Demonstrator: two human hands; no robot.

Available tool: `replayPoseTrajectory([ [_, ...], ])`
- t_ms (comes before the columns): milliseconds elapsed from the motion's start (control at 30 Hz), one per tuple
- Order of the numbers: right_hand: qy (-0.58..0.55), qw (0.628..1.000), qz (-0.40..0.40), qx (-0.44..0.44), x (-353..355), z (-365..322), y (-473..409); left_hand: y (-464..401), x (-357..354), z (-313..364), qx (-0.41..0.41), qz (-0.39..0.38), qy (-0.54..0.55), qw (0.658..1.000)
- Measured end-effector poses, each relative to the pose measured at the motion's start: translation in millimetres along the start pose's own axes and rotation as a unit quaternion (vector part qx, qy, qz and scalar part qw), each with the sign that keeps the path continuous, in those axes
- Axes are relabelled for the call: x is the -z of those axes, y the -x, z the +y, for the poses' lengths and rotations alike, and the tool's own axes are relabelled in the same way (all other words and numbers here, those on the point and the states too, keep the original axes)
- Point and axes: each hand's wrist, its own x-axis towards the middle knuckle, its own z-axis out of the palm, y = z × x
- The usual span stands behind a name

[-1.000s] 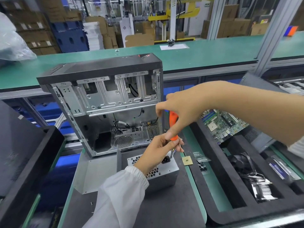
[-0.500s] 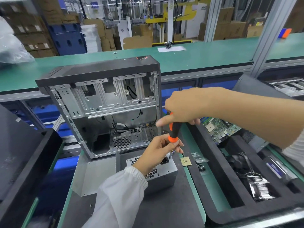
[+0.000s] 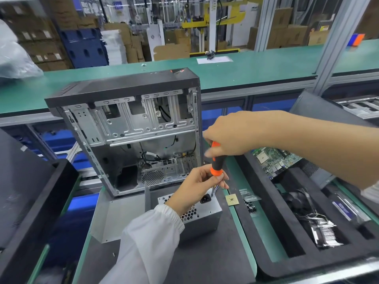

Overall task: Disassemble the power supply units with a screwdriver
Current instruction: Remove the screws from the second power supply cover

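A silver power supply unit (image 3: 207,214) lies on the dark mat in front of the opened computer case (image 3: 131,130). An orange-and-black screwdriver (image 3: 215,160) stands upright over the unit's far right corner. My right hand (image 3: 229,136) grips the top of its handle from above. My left hand (image 3: 196,187) rests on the unit, its fingers curled round the screwdriver's lower end and shaft. The tip and the screw are hidden behind my fingers.
A loose metal side panel (image 3: 114,214) lies left of the unit. A small CPU chip (image 3: 232,200) sits on the mat to its right. A black foam tray (image 3: 266,201) on the right holds a motherboard (image 3: 274,160), a fan and a heatsink. Another black tray (image 3: 30,201) stands at left.
My right hand has turned on the handle and slid slightly down and right. The screwdriver stays upright over the same corner, and my left hand has hardly moved.
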Motion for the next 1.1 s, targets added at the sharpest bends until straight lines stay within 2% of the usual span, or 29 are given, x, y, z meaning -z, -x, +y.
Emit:
replayPoseTrajectory([
  [100, -0.074, 0.994, -0.055, 0.054, 5, 8, 4, 0, 1, -3, -0.005, 0.008, -0.001, 1.000],
  [200, -0.095, 0.995, -0.036, 0.001, 4, 5, 2, 0, 0, -1, -0.013, 0.003, 0.010, 1.000],
  [300, -0.042, 0.998, -0.010, -0.045, -2, 0, -1, -1, 0, -1, -0.003, 0.004, 0.002, 1.000],
  [367, -0.026, 0.999, -0.023, -0.006, -4, 1, -3, 0, 0, -2, -0.002, 0.004, 0.002, 1.000],
  [467, -0.072, 0.994, -0.065, 0.047, 4, 6, 4, 0, 1, -2, -0.006, 0.011, -0.002, 1.000],
  [600, -0.078, 0.996, -0.025, -0.042, 1, 1, 5, 0, 0, -2, -0.007, 0.016, 0.005, 1.000],
  [667, -0.034, 0.997, -0.003, -0.067, -2, -3, 2, 1, 0, 0, -0.001, 0.017, 0.002, 1.000],
  [733, -0.012, 1.000, -0.005, -0.027, -4, -3, -2, 2, -1, 0, -0.002, 0.017, 0.004, 1.000],
  [800, -0.065, 0.996, -0.047, 0.028, 2, 0, 2, 2, 0, 0, -0.006, 0.014, 0.005, 1.000],
  [867, -0.104, 0.991, -0.076, 0.046, 6, 3, 6, 2, -1, 0, -0.005, 0.012, 0.007, 1.000],
  [967, -0.160, 0.985, -0.062, -0.005, 1, -3, 7, 2, -2, 0, -0.001, 0.005, 0.010, 1.000],
  [1100, -0.124, 0.992, 0.002, -0.019, -9, -3, 0, 4, 6, 0, 0.010, 0.006, 0.001, 1.000],
])
